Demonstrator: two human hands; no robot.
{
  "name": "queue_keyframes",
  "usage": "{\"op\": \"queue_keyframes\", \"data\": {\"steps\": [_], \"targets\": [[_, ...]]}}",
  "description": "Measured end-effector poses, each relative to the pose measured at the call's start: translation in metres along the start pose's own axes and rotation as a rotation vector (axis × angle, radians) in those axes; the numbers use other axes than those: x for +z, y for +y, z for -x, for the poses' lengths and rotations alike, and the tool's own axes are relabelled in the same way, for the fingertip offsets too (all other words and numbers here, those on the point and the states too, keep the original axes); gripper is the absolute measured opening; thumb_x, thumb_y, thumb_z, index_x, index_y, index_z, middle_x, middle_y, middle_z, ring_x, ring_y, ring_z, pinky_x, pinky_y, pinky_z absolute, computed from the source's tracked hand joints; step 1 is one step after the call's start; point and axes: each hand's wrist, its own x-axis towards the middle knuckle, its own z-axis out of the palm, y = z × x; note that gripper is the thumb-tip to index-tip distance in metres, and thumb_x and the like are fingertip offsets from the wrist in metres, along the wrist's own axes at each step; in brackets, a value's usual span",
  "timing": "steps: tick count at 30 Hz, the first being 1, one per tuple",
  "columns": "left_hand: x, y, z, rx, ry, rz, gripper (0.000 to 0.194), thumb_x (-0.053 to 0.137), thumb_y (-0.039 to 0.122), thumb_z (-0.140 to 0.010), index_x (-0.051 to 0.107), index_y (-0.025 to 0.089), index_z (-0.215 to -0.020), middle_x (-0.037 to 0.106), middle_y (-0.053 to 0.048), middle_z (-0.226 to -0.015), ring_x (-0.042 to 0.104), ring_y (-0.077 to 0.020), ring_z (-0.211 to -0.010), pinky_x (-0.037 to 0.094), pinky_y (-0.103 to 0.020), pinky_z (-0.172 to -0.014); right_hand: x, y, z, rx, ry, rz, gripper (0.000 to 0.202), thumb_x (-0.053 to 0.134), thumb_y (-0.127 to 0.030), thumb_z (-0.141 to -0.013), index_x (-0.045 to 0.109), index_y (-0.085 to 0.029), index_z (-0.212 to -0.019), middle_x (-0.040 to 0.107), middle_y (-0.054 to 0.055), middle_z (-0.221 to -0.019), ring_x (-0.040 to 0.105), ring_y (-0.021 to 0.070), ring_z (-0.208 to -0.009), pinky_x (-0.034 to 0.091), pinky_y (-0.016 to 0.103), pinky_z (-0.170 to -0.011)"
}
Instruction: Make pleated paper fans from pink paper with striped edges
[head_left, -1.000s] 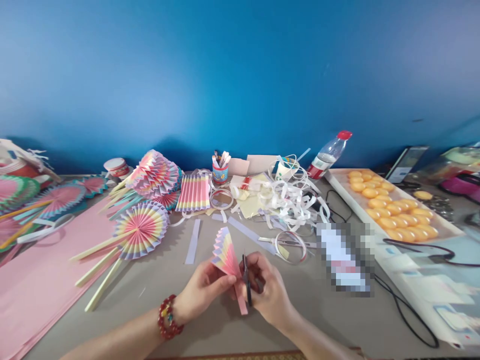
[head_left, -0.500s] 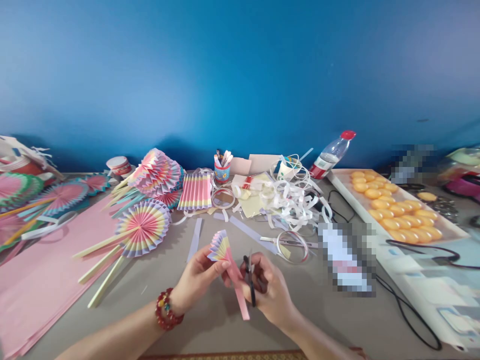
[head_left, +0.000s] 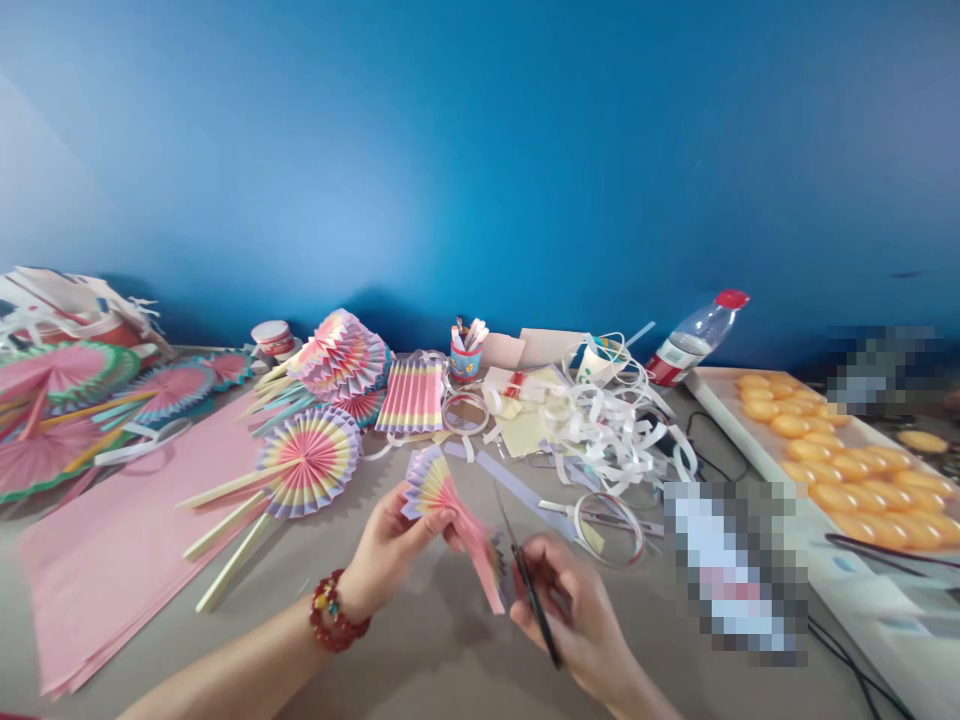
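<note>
My left hand (head_left: 409, 540), with a red bead bracelet at the wrist, pinches a pleated paper piece (head_left: 459, 515) in pink, yellow and lilac. Its upper end fans out and its lower end points down to the right. Just right of the paper, my right hand (head_left: 566, 600) is closed around black-handled scissors (head_left: 529, 590), whose blades point up and left. The scissors look apart from the paper. Left of my hands lies a round pleated fan (head_left: 306, 460) with pale sticks.
Pink sheets (head_left: 135, 540) and more fans (head_left: 169, 390) lie left. A pen cup (head_left: 466, 362), curled white strips (head_left: 622, 430), tape roll (head_left: 609, 530) and bottle (head_left: 694, 340) stand or lie behind. At the right is a tray (head_left: 709, 385) of yellow oval pieces.
The scissors have moved right, away from the paper, and their blades now point up-left. The pleated paper has spread wider. The view has shifted left.
</note>
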Motion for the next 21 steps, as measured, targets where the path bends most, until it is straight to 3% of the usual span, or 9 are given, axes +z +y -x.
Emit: {"op": "queue_keyframes", "data": {"steps": [6,12,21], "targets": [[-0.007,0.002,-0.006,0.050,0.077,0.131,0.021,0.069,0.033,-0.084,0.063,0.014,-0.077,0.069,-0.002,-0.068,0.063,-0.0143,-0.063,0.052,-0.026,-0.066,-0.008,-0.002,-0.006,0.128,-0.194,-0.043,0.030,0.067,-0.032,-0.070,0.039,-0.022,-0.069,0.041,-0.005,-0.062,0.036,0.0091,-0.053,0.029,0.021,-0.046],[-0.012,0.007,-0.006,0.034,0.073,0.145,0.019,0.073,0.030,-0.080,0.063,0.014,-0.081,0.067,-0.002,-0.070,0.061,-0.0130,-0.063,0.052,-0.025,-0.065,-0.013,-0.010,-0.009,0.197,-0.267,-0.090,0.033,0.067,-0.036,-0.070,0.037,-0.022,-0.068,0.041,-0.005,-0.061,0.033,0.0086,-0.054,0.026,0.021,-0.047],[-0.007,0.012,0.000,-0.002,0.045,0.095,0.022,0.075,0.033,-0.077,0.066,0.014,-0.084,0.068,-0.001,-0.072,0.062,-0.0129,-0.063,0.053,-0.023,-0.062,-0.013,-0.015,-0.010,0.238,-0.298,-0.114,0.036,0.070,-0.036,-0.064,0.038,-0.021,-0.067,0.039,-0.006,-0.062,0.031,0.0076,-0.055,0.022,0.021,-0.047]]}}
